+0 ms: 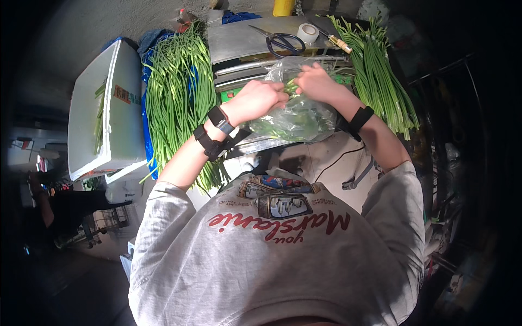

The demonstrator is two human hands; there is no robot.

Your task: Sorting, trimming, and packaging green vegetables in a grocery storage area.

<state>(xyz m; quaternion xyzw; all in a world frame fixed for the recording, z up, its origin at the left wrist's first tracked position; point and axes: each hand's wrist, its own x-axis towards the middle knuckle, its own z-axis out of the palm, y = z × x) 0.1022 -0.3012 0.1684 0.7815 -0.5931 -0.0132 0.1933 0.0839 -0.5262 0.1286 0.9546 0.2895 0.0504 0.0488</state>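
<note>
A clear plastic bag (299, 122) with leafy greens inside lies before me on a metal-topped wrapping machine (240, 73). My left hand (257, 100) has its fingers curled on the bag's left side, beside a tuft of pale green stems (291, 87). From the other side, my right hand (319, 83) grips the bag at the same tuft, its fingers bent and slightly blurred. Both hands are close together, and their fingertips are partly hidden by plastic and greens.
Long garlic scapes (179, 93) lie left over blue plastic; another bundle of green stems (377, 77) lies right. Scissors (283, 42), a tape roll (308, 33) and a wooden-handled tool (339, 43) rest behind the bag. A white foam box (122, 110) stands far left. A cable (336, 159) hangs below.
</note>
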